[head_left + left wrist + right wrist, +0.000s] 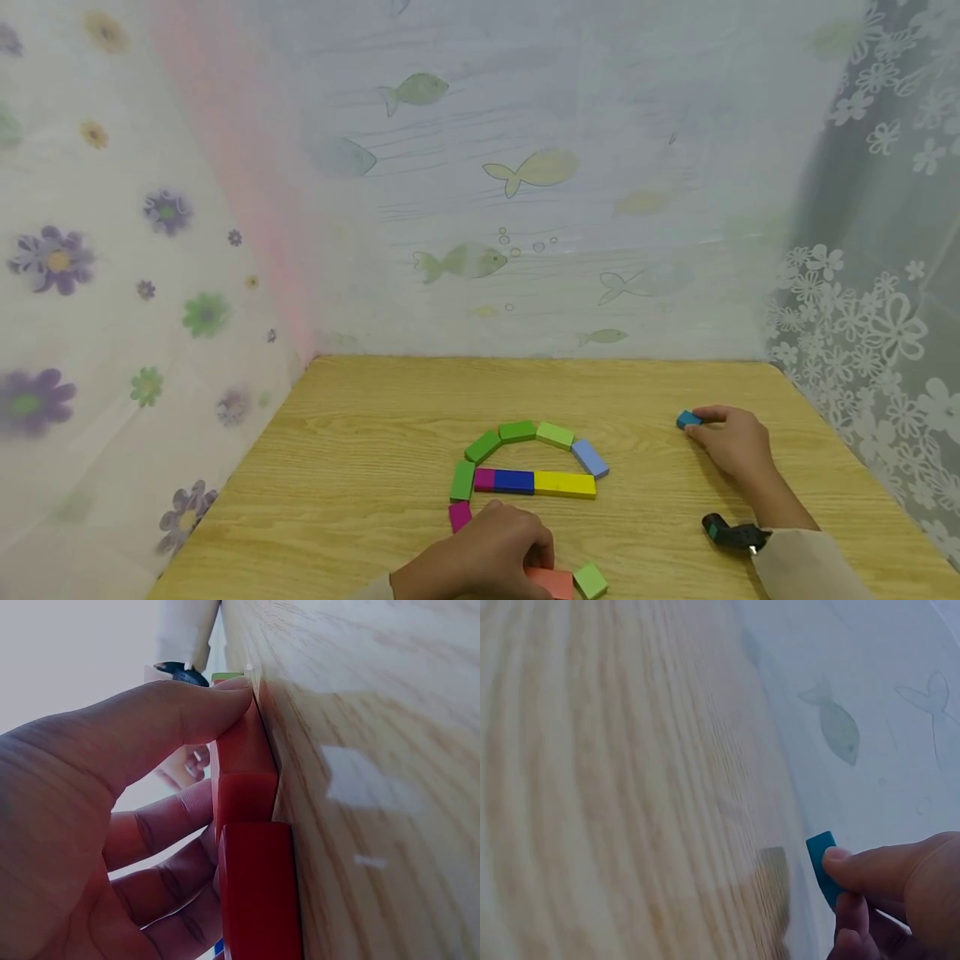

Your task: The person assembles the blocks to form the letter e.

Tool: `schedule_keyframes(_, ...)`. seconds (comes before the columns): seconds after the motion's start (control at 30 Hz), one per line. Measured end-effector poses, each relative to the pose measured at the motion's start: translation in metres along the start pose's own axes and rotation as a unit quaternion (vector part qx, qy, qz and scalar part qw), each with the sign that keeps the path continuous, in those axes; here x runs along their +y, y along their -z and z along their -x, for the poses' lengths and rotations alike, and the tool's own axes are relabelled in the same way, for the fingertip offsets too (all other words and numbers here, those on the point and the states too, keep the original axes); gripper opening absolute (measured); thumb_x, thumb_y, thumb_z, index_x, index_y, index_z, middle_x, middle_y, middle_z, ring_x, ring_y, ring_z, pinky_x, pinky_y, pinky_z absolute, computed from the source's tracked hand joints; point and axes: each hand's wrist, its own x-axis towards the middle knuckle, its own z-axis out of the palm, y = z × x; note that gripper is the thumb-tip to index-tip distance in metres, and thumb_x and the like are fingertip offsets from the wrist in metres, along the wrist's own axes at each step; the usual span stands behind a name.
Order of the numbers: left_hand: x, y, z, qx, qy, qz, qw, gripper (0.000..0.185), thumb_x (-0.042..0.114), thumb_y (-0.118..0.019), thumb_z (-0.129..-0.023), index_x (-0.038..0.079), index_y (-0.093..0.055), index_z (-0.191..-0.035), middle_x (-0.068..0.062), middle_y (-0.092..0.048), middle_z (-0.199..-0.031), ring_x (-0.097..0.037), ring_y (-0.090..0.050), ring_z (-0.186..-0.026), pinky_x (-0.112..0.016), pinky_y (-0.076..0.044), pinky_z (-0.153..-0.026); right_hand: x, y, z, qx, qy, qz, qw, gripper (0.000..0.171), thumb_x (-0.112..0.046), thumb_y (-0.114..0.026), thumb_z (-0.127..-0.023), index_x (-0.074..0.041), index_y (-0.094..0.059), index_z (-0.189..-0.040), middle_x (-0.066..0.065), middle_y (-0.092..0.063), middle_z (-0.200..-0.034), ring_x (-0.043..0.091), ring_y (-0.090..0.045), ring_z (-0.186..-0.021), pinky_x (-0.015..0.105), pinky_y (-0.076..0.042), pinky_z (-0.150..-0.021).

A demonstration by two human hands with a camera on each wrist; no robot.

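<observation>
Near the table's front edge my left hand [491,550] pinches a coral-red block [553,583] between thumb and fingers. In the left wrist view that block lies end to end with a darker red block [259,889]. A light green block [590,581] sits just right of it in the head view. My right hand [735,446], out to the right, pinches a small teal-blue block [823,866] by thumb and fingertips. Between the hands, an arc of green blocks [482,447] ends in a pale blue block [590,458], curving over a straight row with a yellow block [565,484].
The straight row also holds a dark blue block [513,481] and a magenta block [484,479]. Another magenta block [461,517] continues the arc beside my left hand. A black strap device [731,533] is at my right wrist. Printed curtains [555,275] border the wooden table [360,483].
</observation>
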Motion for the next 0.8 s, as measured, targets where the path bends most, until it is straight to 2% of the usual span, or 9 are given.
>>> schedule_keyframes(0.17,0.000,-0.001,0.000,0.002,0.000,0.002,1.0000,0.017,0.049,-0.074,-0.076,0.036,-0.065,-0.080,0.030,-0.053,-0.070,0.013,-0.048,-0.065,-0.020,-0.033,-0.065,-0.005,-0.002,0.006,0.008,0.023,-0.004,1.000,0.054,-0.046,-0.062,-0.089,-0.008,-0.059,-0.128,0.022,-0.058,-0.124,0.038,-0.059,-0.103,0.039,-0.050,-0.070)
schedule_keyframes(0.27,0.000,-0.001,-0.001,0.002,0.001,0.003,1.0000,0.017,0.049,-0.075,-0.076,0.036,-0.065,-0.080,0.030,-0.053,-0.070,0.013,-0.048,-0.065,-0.020,-0.033,-0.065,-0.009,-0.003,0.010,0.009,0.045,-0.006,0.999,0.054,-0.044,-0.063,-0.090,-0.007,-0.058,-0.129,0.020,-0.060,-0.121,0.034,-0.061,-0.098,0.033,-0.051,-0.064)
schedule_keyframes(0.43,-0.001,-0.002,-0.001,0.004,0.001,0.002,1.0000,0.017,0.048,-0.075,-0.075,0.036,-0.064,-0.079,0.030,-0.053,-0.070,0.013,-0.048,-0.065,-0.021,-0.033,-0.065,-0.018,-0.005,0.016,0.001,0.079,-0.003,0.997,0.052,-0.039,-0.064,-0.090,-0.007,-0.057,-0.130,0.018,-0.061,-0.118,0.036,-0.060,-0.102,0.035,-0.053,-0.066)
schedule_keyframes(0.6,0.000,-0.001,0.001,0.005,0.000,-0.001,1.0000,0.016,0.048,-0.075,-0.075,0.036,-0.064,-0.079,0.030,-0.053,-0.069,0.013,-0.047,-0.065,-0.021,-0.032,-0.065,-0.028,-0.007,0.024,-0.011,0.090,-0.004,0.996,0.049,-0.038,-0.067,-0.088,-0.010,-0.060,-0.127,0.015,-0.064,-0.114,0.031,-0.063,-0.098,0.033,-0.053,-0.065)
schedule_keyframes(0.8,-0.002,0.000,0.001,0.002,-0.003,-0.003,1.0000,0.017,0.049,-0.074,-0.076,0.037,-0.064,-0.079,0.031,-0.052,-0.069,0.012,-0.048,-0.064,-0.021,-0.032,-0.064,-0.041,-0.009,0.035,-0.057,0.094,-0.026,0.994,0.045,-0.036,-0.072,-0.084,-0.012,-0.064,-0.121,0.012,-0.067,-0.110,0.023,-0.065,-0.092,0.031,-0.053,-0.064)
